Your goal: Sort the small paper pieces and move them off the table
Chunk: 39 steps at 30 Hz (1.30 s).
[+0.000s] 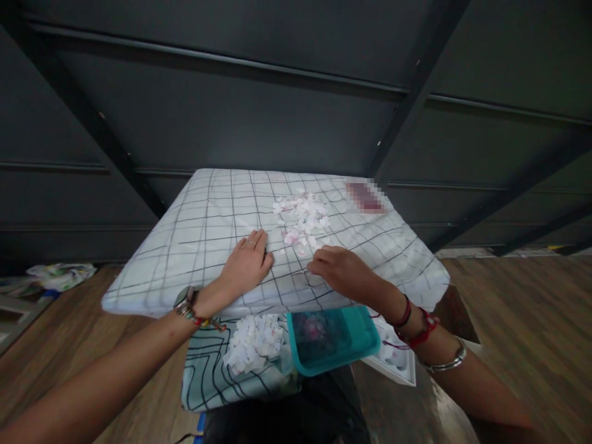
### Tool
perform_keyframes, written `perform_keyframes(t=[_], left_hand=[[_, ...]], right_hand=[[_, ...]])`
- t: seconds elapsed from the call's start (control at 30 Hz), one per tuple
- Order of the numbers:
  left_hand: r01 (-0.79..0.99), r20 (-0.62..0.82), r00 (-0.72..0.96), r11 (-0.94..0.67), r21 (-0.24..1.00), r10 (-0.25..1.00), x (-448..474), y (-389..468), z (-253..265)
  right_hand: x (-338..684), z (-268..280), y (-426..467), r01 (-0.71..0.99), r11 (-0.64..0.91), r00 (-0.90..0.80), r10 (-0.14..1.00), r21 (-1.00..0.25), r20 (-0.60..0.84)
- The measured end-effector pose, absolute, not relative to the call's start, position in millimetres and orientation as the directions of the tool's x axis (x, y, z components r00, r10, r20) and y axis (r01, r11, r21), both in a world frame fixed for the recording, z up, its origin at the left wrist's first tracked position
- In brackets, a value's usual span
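Note:
My left hand (247,262) lies flat on the white checked cloth (203,216), fingers stretched out and a ring on one of them. It holds nothing. To its right, my right hand (340,268) is closed in a pinch low over the cloth. A tiny shiny bit shows at its fingertips, too small to name. Just beyond both hands, a loose heap of white paper scraps (303,219) is spread on the cloth, a few of them pinkish. The right fingers are close to the heap's near edge.
Below the cloth's near edge, a bigger pile of white scraps (256,342) rests on a green patterned cloth (203,382). Beside it sits a teal plastic container (365,336), then a white box (402,373). A blurred dark-red object (365,196) lies far right. Dark panels (240,117) rise behind.

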<state>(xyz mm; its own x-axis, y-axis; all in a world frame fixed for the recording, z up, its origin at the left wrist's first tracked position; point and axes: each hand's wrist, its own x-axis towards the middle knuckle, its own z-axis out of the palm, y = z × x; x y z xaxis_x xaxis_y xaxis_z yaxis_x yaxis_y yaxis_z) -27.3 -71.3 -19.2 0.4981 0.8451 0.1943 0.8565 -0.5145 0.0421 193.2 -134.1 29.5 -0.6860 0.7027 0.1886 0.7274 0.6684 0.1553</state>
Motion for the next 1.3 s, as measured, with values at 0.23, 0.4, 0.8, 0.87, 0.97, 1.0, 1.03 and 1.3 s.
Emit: perform_keyframes(t=[0.23,0.4,0.8,0.87,0.97,1.0,1.03,1.3], left_hand=[[0.852,0.191,0.502,-0.520,0.055,0.843,-27,-73,-17],[0.851,0.203,0.505,-0.524,0.046,0.839,-28,-70,-20],[0.850,0.209,0.505,-0.524,0.046,0.837,-29,-68,-23],[0.848,0.215,0.505,-0.527,0.053,0.836,-29,-68,-23],[0.846,0.224,0.506,-0.530,0.058,0.833,-29,-69,-22],[0.846,0.226,0.506,-0.530,0.061,0.833,-29,-70,-22],[0.846,0.227,0.505,-0.530,0.064,0.833,-29,-70,-22],[0.847,0.224,0.495,-0.524,0.091,0.840,-29,-70,-21]], right_hand=[[224,29,-177,0.719,0.685,-0.687,0.674,0.117,0.273],[231,37,-189,0.730,0.673,-0.673,0.675,0.120,0.302],[202,33,-129,0.862,0.481,-0.508,0.814,0.163,0.282],[199,32,-122,0.875,0.444,-0.484,0.816,0.193,0.316],[194,31,-121,0.848,0.477,-0.528,0.798,0.229,0.291],[193,31,-123,0.837,0.495,-0.545,0.794,0.233,0.271],[192,32,-125,0.830,0.507,-0.555,0.792,0.232,0.253],[189,29,-127,0.853,0.455,-0.516,0.812,0.257,0.272]])
